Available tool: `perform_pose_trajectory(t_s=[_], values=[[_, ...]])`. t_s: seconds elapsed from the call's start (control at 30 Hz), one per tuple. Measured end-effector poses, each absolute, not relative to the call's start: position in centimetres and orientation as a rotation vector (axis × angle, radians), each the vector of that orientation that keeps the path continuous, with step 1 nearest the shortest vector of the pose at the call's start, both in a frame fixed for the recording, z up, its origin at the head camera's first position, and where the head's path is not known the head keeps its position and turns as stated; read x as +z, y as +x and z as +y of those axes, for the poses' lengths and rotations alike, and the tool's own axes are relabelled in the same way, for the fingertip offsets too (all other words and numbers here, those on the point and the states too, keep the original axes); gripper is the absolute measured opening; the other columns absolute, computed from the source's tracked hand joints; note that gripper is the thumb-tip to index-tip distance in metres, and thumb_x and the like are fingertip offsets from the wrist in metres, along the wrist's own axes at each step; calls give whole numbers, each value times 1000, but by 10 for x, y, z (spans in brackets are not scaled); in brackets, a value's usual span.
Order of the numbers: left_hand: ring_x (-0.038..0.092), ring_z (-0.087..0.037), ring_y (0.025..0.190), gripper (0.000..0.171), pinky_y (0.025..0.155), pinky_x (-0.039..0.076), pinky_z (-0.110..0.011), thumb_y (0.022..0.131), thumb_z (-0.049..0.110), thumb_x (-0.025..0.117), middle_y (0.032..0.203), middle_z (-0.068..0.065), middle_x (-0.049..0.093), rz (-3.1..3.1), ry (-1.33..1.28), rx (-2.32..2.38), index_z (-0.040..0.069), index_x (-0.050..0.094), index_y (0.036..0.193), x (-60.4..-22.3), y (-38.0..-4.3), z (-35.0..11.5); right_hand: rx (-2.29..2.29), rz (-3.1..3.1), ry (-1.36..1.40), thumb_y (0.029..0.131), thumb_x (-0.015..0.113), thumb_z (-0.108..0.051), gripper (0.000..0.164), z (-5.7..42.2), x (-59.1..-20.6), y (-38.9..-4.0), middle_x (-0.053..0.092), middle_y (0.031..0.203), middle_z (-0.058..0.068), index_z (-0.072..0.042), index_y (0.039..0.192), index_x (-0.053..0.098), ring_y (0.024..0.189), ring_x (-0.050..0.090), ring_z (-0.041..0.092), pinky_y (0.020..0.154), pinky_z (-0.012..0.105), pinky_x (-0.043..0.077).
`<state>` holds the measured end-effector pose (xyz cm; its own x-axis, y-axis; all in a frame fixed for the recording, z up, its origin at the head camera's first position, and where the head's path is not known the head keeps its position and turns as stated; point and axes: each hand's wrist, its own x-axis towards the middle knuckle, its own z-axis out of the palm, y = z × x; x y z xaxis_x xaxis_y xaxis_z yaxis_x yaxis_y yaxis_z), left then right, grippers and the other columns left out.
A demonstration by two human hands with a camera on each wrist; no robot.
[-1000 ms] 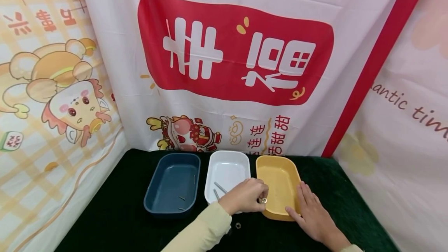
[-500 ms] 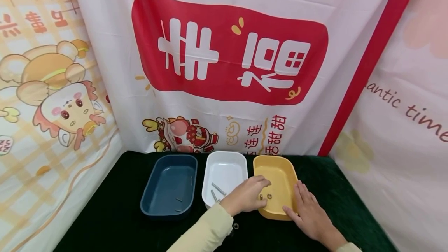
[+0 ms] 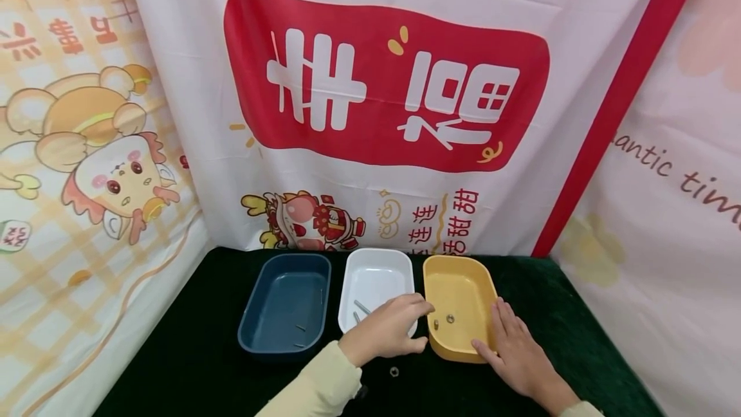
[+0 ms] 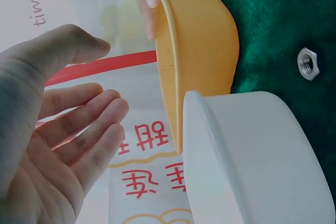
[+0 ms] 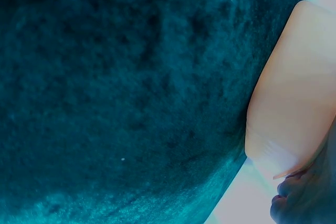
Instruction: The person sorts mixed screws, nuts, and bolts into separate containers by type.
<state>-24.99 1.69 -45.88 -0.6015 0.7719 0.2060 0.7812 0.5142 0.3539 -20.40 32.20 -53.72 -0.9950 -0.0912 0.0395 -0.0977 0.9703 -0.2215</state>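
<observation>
My left hand (image 3: pixel 386 332) hovers over the front of the white tray (image 3: pixel 379 262), its fingers loosely bent and nothing between them; the left wrist view confirms the empty palm. Two small nuts, one brass-coloured nut (image 3: pixel 436 324) and another nut (image 3: pixel 450 318), lie inside the yellow tray (image 3: pixel 463 356). My right hand (image 3: pixel 518 352) rests against that tray's right wall with fingers straight. On the cloth in front of the trays lies a single steel hex nut (image 4: pixel 308 64). Long bolts (image 3: pixel 361 307) in the white tray are partly hidden by my left hand.
A dark blue tray (image 3: pixel 249 333) at the left holds several small thin screws (image 3: pixel 300 327). All the trays stand side by side on a dark green cloth (image 3: pixel 185 340). Printed fabric (image 3: pixel 382 204) hangs behind and on both sides.
My left hand let go of the nuts into the yellow tray, its fingers spreading, then drew back left over the white tray. The right hand stays at the yellow tray's wall.
</observation>
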Motion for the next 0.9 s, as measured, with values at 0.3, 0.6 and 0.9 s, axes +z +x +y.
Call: perform_pose_trajectory(t_s=[0.3,0.6,0.9], values=[[66,-1,111,39,97,58,-21,93,27,80,125,9,72,-2838,-1397,-730,20,72,130,-462,-234,-8,387,-3126,131,101,40,-77,106,324,-540,-204,8,178,21,-1,169,11,162,15,48,128,69,20],[68,-1,104,33,91,59,-20,92,28,82,119,7,74,-2930,-1362,-744,20,74,123,-479,-226,-28,381,-3127,123,101,41,-77,106,323,-539,-205,7,178,21,-1,169,11,162,14,48,128,70,20],[67,-1,101,28,90,58,-21,91,23,81,114,5,75,-2931,-1362,-766,15,76,117,-496,-219,-37,379,-3126,120,101,41,-77,107,322,-539,-205,6,178,21,-1,169,10,162,14,48,128,69,19]])
